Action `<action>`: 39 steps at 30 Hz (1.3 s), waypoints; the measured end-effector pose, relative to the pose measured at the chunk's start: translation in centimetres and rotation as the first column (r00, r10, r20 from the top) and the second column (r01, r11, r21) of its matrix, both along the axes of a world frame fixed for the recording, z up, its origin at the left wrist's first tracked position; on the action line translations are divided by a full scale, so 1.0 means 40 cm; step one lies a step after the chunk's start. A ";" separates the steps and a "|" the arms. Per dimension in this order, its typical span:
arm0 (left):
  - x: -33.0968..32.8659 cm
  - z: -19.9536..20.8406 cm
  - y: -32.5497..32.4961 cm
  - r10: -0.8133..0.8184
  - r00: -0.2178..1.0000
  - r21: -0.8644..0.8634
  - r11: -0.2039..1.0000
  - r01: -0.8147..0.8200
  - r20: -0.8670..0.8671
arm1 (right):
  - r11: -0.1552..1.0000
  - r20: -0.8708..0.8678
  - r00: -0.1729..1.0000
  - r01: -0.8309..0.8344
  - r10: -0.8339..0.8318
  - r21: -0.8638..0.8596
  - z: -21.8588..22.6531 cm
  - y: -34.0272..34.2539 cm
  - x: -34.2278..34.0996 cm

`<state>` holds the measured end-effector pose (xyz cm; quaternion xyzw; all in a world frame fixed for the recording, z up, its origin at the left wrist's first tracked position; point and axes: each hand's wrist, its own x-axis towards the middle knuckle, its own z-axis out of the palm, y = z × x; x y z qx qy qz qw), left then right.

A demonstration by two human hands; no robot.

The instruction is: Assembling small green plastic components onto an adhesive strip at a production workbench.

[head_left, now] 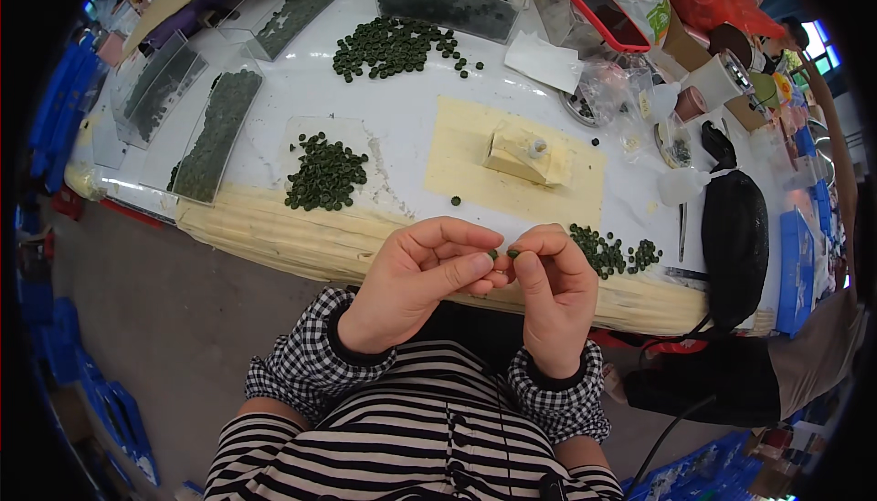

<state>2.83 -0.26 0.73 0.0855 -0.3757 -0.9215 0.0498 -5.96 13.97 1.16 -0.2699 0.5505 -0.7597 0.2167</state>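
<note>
Over the table's front edge, my left hand (416, 277) pinches a small dark green round piece (493, 254) between thumb and forefinger. Close beside it, my right hand (559, 295) pinches another small dark green piece (513, 253). The two pieces are held a little apart. Left of my hands lies a heap of similar green pieces (326, 172), and a looser group of them (610, 253) lies by my right hand. One single piece (456, 200) rests beyond my left hand. Farther back, a cream-coloured block with a small nozzle-like top (528, 156) stands on a yellow sheet (457, 149).
Clear plastic bins (217, 136) of dark pieces stand at the left, and another bin (448, 6) at the back beside a larger heap (393, 44). A red-cased phone (598, 8), white tissue (544, 61), tweezers (682, 232) and a black cloth-like bundle (735, 245) occupy the right.
</note>
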 end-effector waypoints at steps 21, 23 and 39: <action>-0.001 0.006 0.012 0.096 0.995 -0.093 0.991 -0.096 0.000 | 1.000 0.053 0.999 -0.007 0.007 -0.004 0.008 -0.008 0.003; 0.002 0.006 0.016 0.130 0.991 -0.155 0.979 -0.133 -0.029 | 1.000 0.019 1.000 0.008 -0.009 0.009 0.007 -0.009 0.003; 0.012 0.007 0.013 -0.079 0.994 0.277 0.959 0.054 0.079 | 0.920 -0.811 0.514 0.384 -0.280 -0.074 0.006 -0.021 0.000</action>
